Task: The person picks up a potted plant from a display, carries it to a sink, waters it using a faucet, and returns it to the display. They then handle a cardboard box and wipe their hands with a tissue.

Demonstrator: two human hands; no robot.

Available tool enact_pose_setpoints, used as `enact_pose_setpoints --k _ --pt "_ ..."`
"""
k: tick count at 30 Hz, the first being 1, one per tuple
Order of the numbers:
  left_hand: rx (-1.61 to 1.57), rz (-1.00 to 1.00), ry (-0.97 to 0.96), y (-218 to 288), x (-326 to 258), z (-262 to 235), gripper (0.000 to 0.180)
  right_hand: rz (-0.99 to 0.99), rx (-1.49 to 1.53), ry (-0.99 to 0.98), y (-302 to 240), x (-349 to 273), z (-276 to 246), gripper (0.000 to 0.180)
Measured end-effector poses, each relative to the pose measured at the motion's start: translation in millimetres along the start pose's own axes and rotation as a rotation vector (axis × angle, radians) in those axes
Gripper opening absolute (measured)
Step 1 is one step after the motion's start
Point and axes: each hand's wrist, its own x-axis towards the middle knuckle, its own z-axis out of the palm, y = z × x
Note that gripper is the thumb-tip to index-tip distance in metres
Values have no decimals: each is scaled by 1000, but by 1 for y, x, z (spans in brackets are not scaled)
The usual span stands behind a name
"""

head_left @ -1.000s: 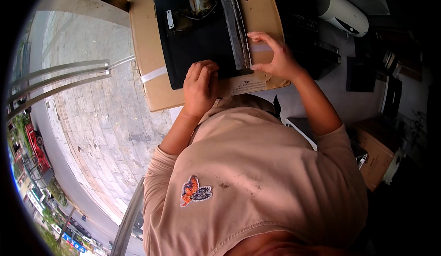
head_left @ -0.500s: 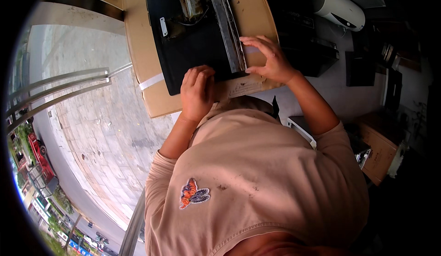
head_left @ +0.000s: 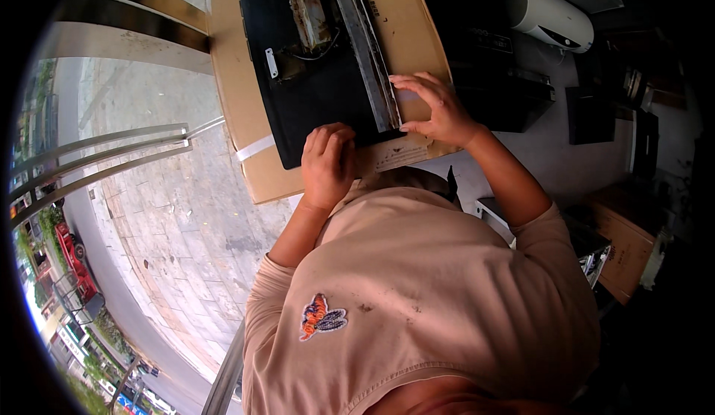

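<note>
A: Where is the black panel placed?

B: It is laid on a cardboard box in front of the torso. A grey metal strip is seen along its right side; a rusty metal piece and a small white bracket are noted farther up.

A: How is the left hand posed?

B: Its fingers are curled at the panel's near edge; whether anything is held in that grip cannot be told.

A: And the right hand?

B: That grip is spread wide, thumb and fingers parted beside the strip's right edge; contact cannot be confirmed.
</note>
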Motion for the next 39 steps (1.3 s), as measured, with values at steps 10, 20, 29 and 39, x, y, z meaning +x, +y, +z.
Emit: enact_pose_setpoints --k 10,20,29,39 --pt "10 5 0 1 0 0 23 -3 -27 -11 0 -1 -1 66" --pt "27 1 3 6 2 -1 19 -6 -28 -14 -1 -1 -3 65" --pt "44 8 -16 5 2 1 20 -43 -4 -5 0 -3 -4 60" --pt "106 -11 -89 10 8 6 23 -34 111 289 16 -11 8 36"
